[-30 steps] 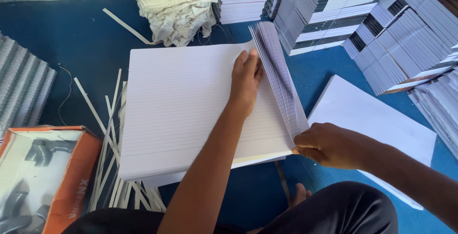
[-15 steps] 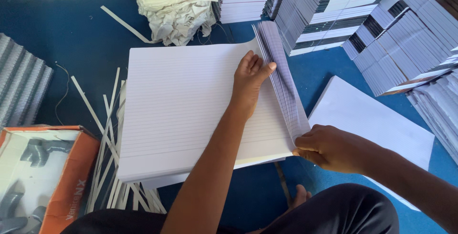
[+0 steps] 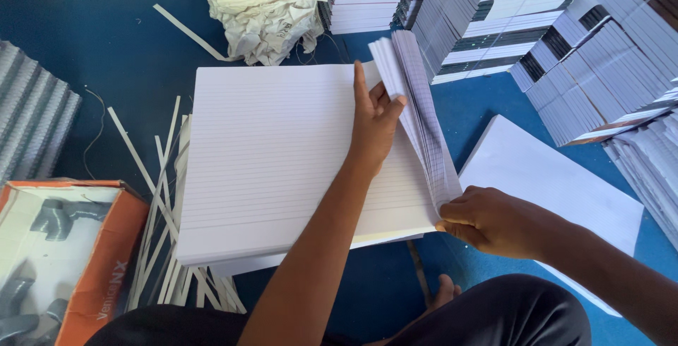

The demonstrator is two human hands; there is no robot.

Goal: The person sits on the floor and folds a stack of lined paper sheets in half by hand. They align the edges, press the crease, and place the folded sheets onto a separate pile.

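Observation:
A thick stack of white ruled paper [image 3: 282,162] lies on the blue floor in front of me. My left hand [image 3: 376,121] rests on top of it near its right edge, fingers spread, thumb against a lifted bundle of sheets [image 3: 418,109]. That bundle stands fanned upward along the right side of the stack. My right hand [image 3: 494,220] pinches the near corner of the lifted sheets at the stack's front right. A separate white sheet pile [image 3: 551,191] lies flat to the right of my right hand.
Leaning rows of bound notebooks [image 3: 565,42] fill the back and right. Crumpled white paper [image 3: 261,3] lies at the back. Loose paper strips [image 3: 166,205] stick out left of the stack. An orange-edged box [image 3: 63,247] sits front left, grey corrugated sheet [image 3: 32,113] at far left.
My left hand has slid further up the right edge, and the bundle of lifted sheets has fanned out higher. My right hand keeps its pinch on the near corner.

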